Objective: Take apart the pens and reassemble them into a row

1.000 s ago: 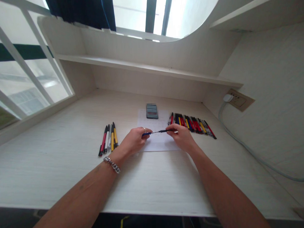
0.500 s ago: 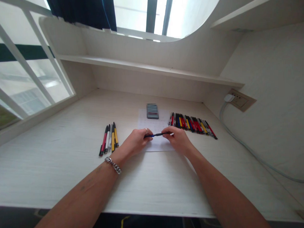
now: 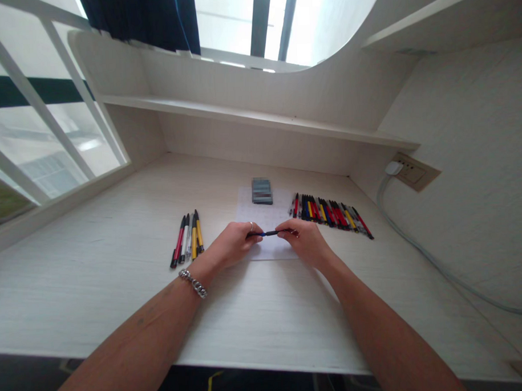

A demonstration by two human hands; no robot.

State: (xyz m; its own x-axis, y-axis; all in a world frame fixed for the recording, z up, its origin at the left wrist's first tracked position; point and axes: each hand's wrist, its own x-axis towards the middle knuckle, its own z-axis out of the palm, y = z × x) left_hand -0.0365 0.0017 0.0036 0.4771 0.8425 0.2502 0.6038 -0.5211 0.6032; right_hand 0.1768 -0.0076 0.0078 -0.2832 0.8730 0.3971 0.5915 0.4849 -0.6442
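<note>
Over a white sheet of paper (image 3: 271, 251), both my hands hold a slim blue-and-black pen (image 3: 270, 233) roughly level. Its left part is pinched by my left hand (image 3: 239, 241), which wears a ring. My right hand (image 3: 304, 235) grips the black right end between thumb and fingers. The fingertips cover both ends of the pen. Several pens (image 3: 188, 239), red, white, clear and yellow, lie side by side to the left of my left hand. Beyond my right hand a long row of pens (image 3: 330, 212) in red, black, yellow and blue lies close together.
A small dark blurred rectangular object (image 3: 261, 191) lies at the paper's far end. A low shelf (image 3: 258, 114) spans the back of the white desk (image 3: 117, 235). On the right wall, a white plug with a grey cable (image 3: 421, 251) sits in a socket (image 3: 415, 172).
My right hand has shifted slightly left, and less of the pen shows between the hands. My left hand stays nearly where it was. The other pens have not moved.
</note>
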